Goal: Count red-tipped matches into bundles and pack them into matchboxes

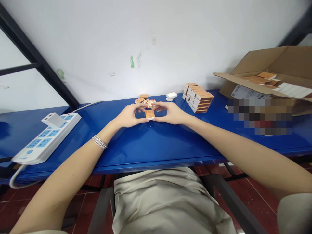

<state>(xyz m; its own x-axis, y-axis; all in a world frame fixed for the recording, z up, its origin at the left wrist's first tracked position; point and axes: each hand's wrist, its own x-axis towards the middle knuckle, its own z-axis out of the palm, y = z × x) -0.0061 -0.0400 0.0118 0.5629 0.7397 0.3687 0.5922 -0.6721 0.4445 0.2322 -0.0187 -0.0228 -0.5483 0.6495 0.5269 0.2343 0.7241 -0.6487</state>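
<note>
A small matchbox with an orange-brown label sits between my two hands over the blue table, its white end facing me. The thumb of my left hand touches the box's near left corner, and its fingers curve around the far side. My right hand mirrors it, thumb at the near right corner. Just beyond the fingertips lies a heap of loose matches, partly covered by my fingers. Orange-brown matchbox pieces lie beside the heap, to its left and behind. Two white matchbox trays rest farther right.
Stacked matchboxes stand right of my hands. An open cardboard box with more matchboxes is at the far right, beside a blurred patch. A white power strip with a plugged-in adapter lies left. The wall borders the table at the back.
</note>
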